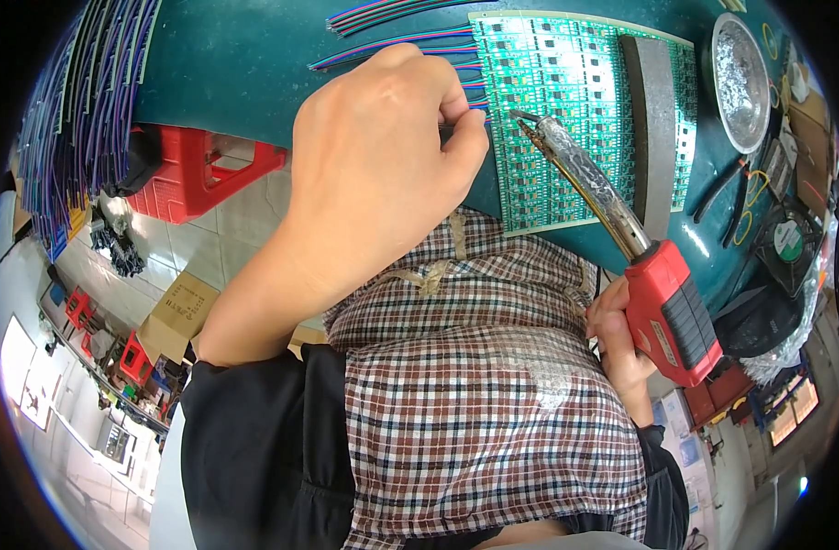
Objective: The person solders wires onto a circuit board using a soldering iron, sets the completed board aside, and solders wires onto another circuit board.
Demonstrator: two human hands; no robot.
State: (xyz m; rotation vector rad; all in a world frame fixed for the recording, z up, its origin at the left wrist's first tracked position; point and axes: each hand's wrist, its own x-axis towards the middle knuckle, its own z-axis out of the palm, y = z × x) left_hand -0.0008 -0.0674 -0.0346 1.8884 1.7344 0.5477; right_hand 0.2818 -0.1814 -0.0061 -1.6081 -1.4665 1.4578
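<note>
A green circuit board panel (548,119) lies on the table in front of me, with multicoloured ribbon wires (397,38) running off its left edge. My left hand (374,147) is closed at that edge, thumb and forefinger pinched on a ribbon wire that my fingers mostly hide. On the right, my right hand (612,335) wraps round a red-and-black soldering gun (672,312). Its tip points up and left, over the board's left rows, close to the pinched wire. I cannot tell whether the tip touches the board. A dark grey bar (651,128) rests across the board's right part.
At the right stand a metal dish (740,82) with silvery residue, black-handled pliers (720,192), yellow loops and a black fan (786,236). Many wired strips (85,110) hang over the table's left end. A red stool (176,174) and a cardboard box (183,312) are on the floor.
</note>
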